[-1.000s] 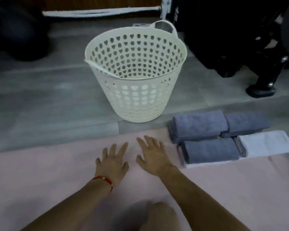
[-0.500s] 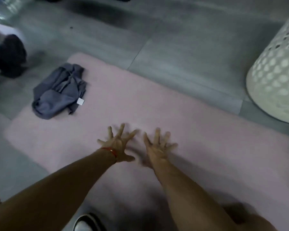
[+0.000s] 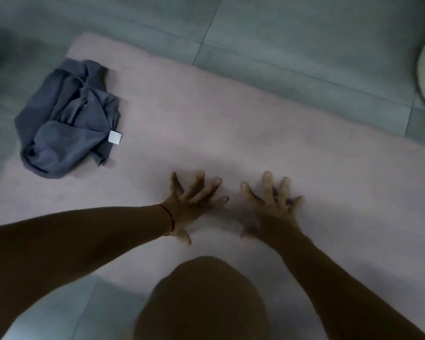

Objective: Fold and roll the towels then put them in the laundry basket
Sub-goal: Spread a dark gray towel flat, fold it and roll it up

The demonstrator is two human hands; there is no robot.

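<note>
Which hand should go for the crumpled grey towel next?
Left. The left hand lies nearer the towel, which sits far left on the mat; the right hand would have to cross over. Both hands are spread and hold nothing.

Single head-worn wide-angle view, looking steeply down and forward from close above the pale pink fabric mat [image 3: 231, 123] on the grey tiled floor [image 3: 304, 45]; both forearms enter from the bottom edge.
</note>
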